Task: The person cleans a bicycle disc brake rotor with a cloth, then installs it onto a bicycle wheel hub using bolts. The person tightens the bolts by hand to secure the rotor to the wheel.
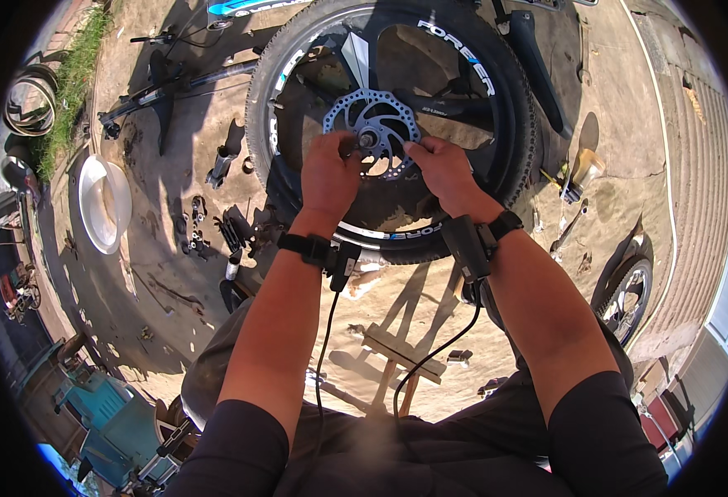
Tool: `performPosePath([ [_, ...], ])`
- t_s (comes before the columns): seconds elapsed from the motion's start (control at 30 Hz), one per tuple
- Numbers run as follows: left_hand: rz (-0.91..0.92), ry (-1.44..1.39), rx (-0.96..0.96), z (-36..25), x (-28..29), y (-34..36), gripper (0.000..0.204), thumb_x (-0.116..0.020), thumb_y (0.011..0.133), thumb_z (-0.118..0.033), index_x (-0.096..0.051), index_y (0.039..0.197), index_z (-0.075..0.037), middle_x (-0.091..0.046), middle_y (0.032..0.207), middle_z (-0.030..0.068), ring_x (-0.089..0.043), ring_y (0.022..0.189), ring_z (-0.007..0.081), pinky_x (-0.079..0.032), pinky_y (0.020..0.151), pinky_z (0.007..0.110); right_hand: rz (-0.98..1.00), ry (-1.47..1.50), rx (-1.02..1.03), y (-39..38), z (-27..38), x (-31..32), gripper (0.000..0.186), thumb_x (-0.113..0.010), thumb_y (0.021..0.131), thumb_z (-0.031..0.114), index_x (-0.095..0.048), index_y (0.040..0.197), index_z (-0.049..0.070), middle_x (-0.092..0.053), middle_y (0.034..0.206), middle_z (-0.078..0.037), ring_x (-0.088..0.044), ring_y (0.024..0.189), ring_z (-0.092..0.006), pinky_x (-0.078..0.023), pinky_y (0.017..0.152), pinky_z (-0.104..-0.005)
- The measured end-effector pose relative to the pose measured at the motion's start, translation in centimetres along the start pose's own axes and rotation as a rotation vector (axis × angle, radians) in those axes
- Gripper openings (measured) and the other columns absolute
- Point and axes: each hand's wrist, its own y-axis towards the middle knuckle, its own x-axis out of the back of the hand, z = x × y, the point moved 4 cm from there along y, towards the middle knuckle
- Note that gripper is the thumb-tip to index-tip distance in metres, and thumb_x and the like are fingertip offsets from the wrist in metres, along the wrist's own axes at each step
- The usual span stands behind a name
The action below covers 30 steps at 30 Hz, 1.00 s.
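Note:
A bicycle wheel with a black knobbly tyre and broad dark spokes lies before me. On its hub sits a silver brake disc with a drilled rim and curved arms. The hub's axle end sticks up at the centre. My left hand is closed over the disc's left edge, close to the axle; what its curled fingers hold is hidden. My right hand pinches the disc's right edge between thumb and fingers. Black straps with small cabled boxes sit on both wrists.
A white basin stands at the left. Loose dark bicycle parts are scattered left of the wheel. Beyond lies a fork with handlebar parts. A small wooden piece is between my legs. Another wheel stands at the right.

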Motion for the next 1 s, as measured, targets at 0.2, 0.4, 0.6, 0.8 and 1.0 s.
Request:
performPosePath([
  [0.2, 0.056, 0.117, 0.043, 0.3, 0.0, 0.2, 0.013, -0.071, 0.087, -0.013, -0.067, 0.097, -0.005, -0.062, 0.096, 0.0155, -0.064, 0.088, 0.0364, -0.052, 0.076, 0.044, 0.008, -0.006, -0.008, 0.0, 0.2, -0.2, 0.030, -0.069, 0.096, 0.029, -0.070, 0.091, -0.001, -0.056, 0.066, 0.002, -0.045, 0.060, -0.0067, -0.040, 0.057, -0.0293],
  [0.4, 0.042, 0.009, 0.108, -0.3, 0.3, 0.0, 0.012, -0.070, 0.088, -0.014, -0.067, 0.097, -0.007, -0.063, 0.096, 0.0148, -0.065, 0.087, 0.0362, -0.051, 0.075, 0.045, 0.016, -0.026, -0.015, 0.2, -0.2, 0.0, 0.029, -0.069, 0.096, 0.028, -0.071, 0.091, -0.001, -0.055, 0.065, 0.002, -0.045, 0.059, -0.0065, -0.040, 0.056, -0.0295],
  [0.6, 0.052, 0.096, -0.007, -0.3, 0.4, 0.1, 0.018, -0.068, 0.089, -0.012, -0.066, 0.106, -0.008, -0.064, 0.099, 0.0135, -0.066, 0.087, 0.0352, -0.053, 0.077, 0.043, 0.030, 0.032, -0.019, 0.3, -0.6, -0.3, 0.029, -0.068, 0.097, 0.028, -0.071, 0.091, 0.000, -0.055, 0.065, 0.003, -0.044, 0.059, -0.0056, -0.039, 0.055, -0.0293],
  [0.8, 0.071, 0.022, 0.183, 0.1, 2.4, -0.7, 0.027, -0.066, 0.089, -0.013, -0.064, 0.115, -0.004, -0.068, 0.107, 0.0148, -0.068, 0.092, 0.0328, -0.054, 0.081, 0.041, 0.069, 0.101, -0.095, -0.5, 0.1, 0.2, 0.026, -0.069, 0.097, 0.028, -0.065, 0.088, 0.004, -0.049, 0.064, 0.005, -0.045, 0.057, -0.0060, -0.037, 0.052, -0.0278],
  [1.0, 0.032, 0.037, 0.181, -0.6, 7.6, -1.5, 0.028, -0.066, 0.089, -0.015, -0.064, 0.115, -0.004, -0.068, 0.107, 0.0146, -0.068, 0.091, 0.0320, -0.054, 0.082, 0.041, 0.056, 0.371, -0.270, -3.7, 0.5, 1.9, 0.004, -0.058, 0.095, 0.009, -0.058, 0.094, 0.005, -0.055, 0.079, -0.001, -0.060, 0.066, -0.0146, -0.050, 0.059, -0.0276],
])
